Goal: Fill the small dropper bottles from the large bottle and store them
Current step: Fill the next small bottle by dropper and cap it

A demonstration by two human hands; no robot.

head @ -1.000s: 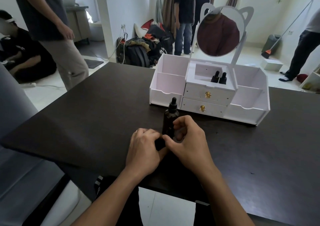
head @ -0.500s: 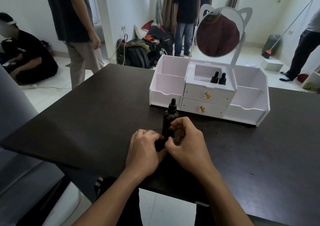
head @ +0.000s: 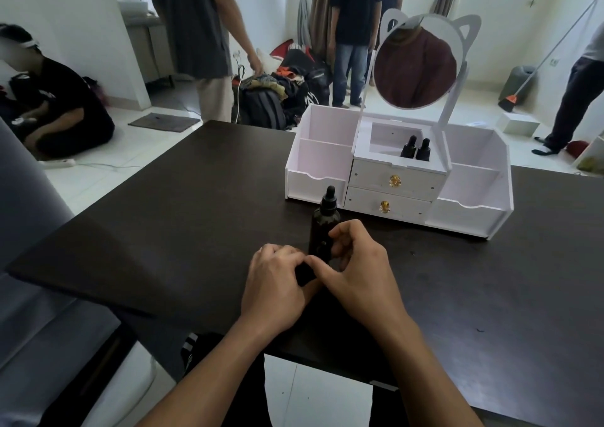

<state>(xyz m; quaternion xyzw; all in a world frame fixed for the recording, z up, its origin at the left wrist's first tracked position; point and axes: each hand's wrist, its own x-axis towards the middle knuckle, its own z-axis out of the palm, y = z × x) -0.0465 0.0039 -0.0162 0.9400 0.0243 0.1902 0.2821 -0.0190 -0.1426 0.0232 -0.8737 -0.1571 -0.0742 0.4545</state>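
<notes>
While two small bottles [head: 415, 148] are sitting in the organizer [head: 327, 165], I am gripping a third bottle [head: 305, 273] in my left fingers [head: 284, 255], right fingers [head: 322, 268] pinching its top; storing it is remaining.

The large bottle [head: 323, 227] is black against the dark brown tabletop [head: 196, 214], while toward the tabletop's far edge the organiser [head: 327, 165] is plain white with gold drawer knobs [head: 394, 181], black small dropper bottles [head: 416, 148] and a white-framed mirror [head: 415, 67] showing maroon.
</notes>
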